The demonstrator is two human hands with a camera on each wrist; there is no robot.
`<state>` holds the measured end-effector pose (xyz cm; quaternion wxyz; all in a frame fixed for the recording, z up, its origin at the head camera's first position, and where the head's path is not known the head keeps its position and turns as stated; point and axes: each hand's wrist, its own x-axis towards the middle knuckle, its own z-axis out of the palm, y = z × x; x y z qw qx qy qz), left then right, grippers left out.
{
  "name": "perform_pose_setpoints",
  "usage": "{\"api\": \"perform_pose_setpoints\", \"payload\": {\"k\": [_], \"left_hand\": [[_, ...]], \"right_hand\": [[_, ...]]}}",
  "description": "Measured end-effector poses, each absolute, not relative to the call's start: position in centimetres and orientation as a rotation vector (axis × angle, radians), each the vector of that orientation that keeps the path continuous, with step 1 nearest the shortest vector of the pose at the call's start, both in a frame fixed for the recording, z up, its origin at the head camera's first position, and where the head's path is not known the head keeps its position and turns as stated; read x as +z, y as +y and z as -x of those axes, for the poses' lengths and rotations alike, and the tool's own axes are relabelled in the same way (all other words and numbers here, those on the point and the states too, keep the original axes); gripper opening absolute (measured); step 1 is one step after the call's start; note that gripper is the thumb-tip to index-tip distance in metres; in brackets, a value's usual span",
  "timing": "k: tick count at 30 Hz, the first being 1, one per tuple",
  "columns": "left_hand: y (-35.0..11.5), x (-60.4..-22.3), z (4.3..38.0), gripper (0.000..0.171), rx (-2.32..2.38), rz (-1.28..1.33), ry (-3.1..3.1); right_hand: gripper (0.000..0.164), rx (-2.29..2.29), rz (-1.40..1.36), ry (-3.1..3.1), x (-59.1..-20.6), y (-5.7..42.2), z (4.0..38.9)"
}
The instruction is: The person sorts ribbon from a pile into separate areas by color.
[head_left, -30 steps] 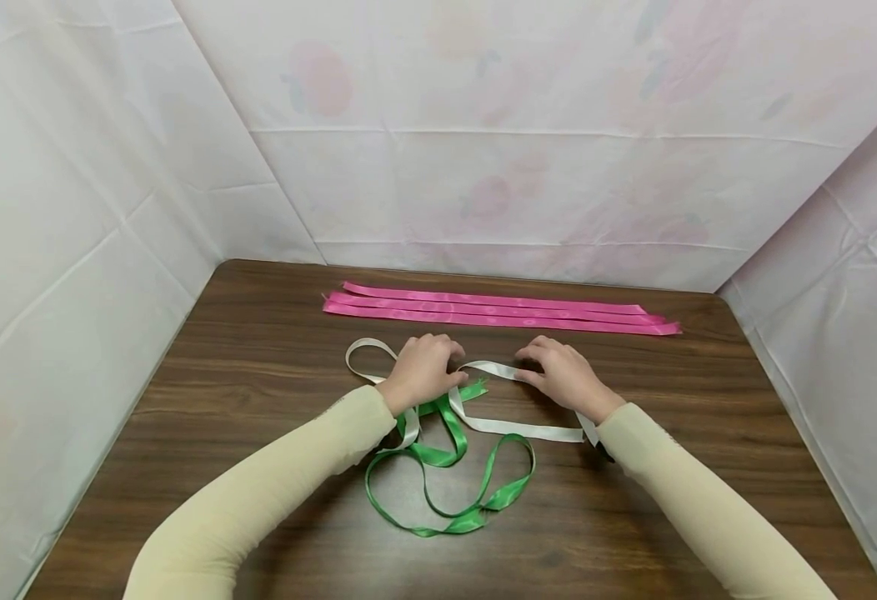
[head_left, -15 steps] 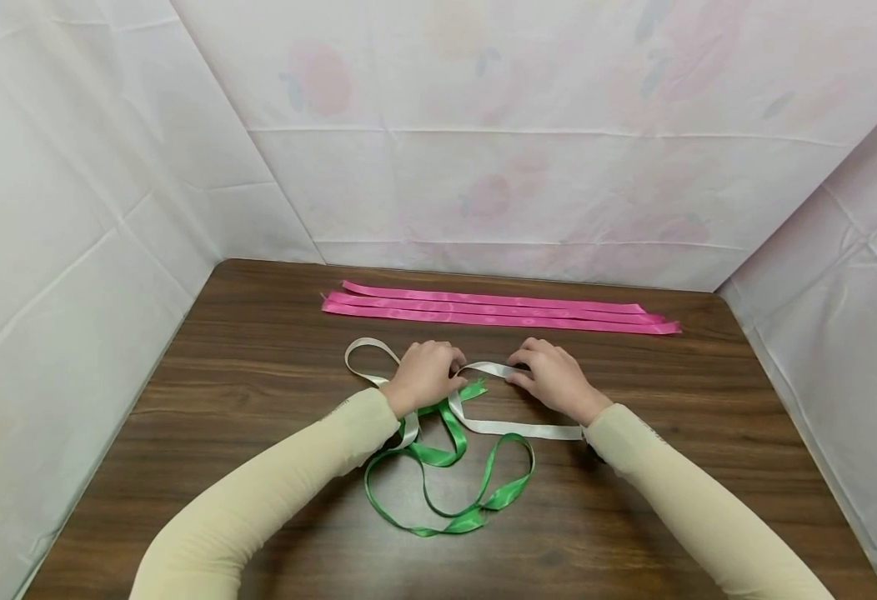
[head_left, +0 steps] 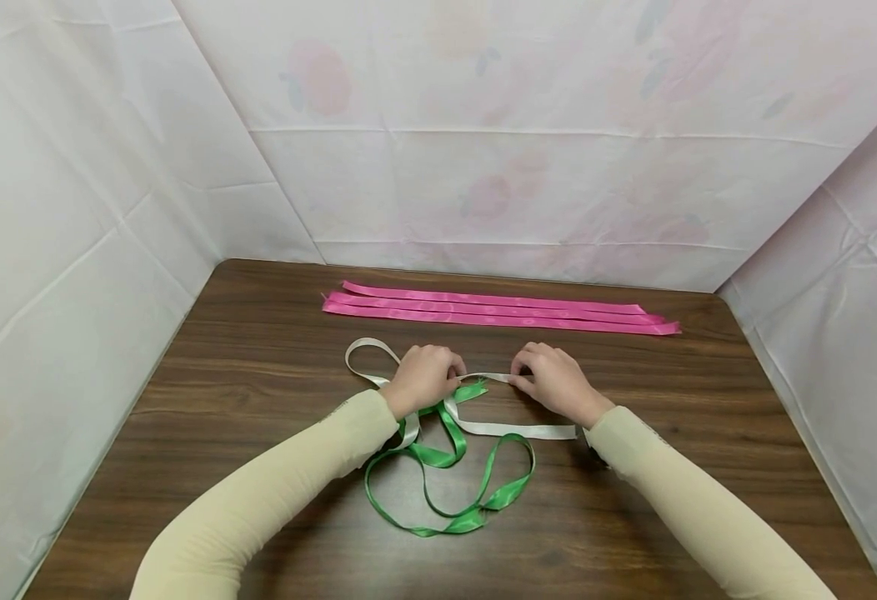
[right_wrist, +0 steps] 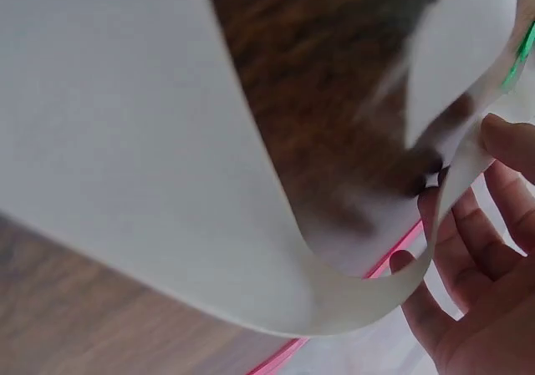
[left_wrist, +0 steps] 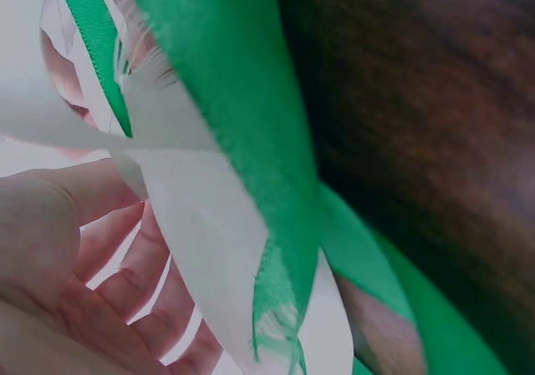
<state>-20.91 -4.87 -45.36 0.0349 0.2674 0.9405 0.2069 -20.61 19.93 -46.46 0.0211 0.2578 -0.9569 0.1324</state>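
Observation:
In the head view a white ribbon (head_left: 521,431) stretches in a short, nearly straight span between my two hands. My left hand (head_left: 425,375) pinches it between thumb and fingers, and the left wrist view has the white ribbon (left_wrist: 196,216) and a frayed green ribbon (left_wrist: 251,124) crossing in front of that hand. With its thumb over the strip, my right hand (head_left: 554,379) pinches the other end of the span; a slack loop of white ribbon (right_wrist: 359,300) hangs from it in the right wrist view. Part of the green ribbon (head_left: 506,496) lies in loose loops nearer the body.
Several pink ribbons (head_left: 483,312) lie side by side along the back of the brown wooden table (head_left: 258,500). White fabric (head_left: 438,183) with faint fruit prints walls in the back and both sides. A white loop (head_left: 367,343) lies left of the left hand.
My right hand has moved left, toward the left hand, and its fingers have closed on the white ribbon. The span between the hands now looks narrower and straighter. The left hand has barely moved.

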Motion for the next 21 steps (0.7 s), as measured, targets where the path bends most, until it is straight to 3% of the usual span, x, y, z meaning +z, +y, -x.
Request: {"api": "perform_pose_setpoints", "payload": {"k": [21], "left_hand": [[-5.9, -41.5, 20.7, 0.010, 0.699, -0.873, 2.967]], "right_hand": [[0.003, 0.518, -0.830, -2.881, -42.0, 21.2, 19.9]]}}
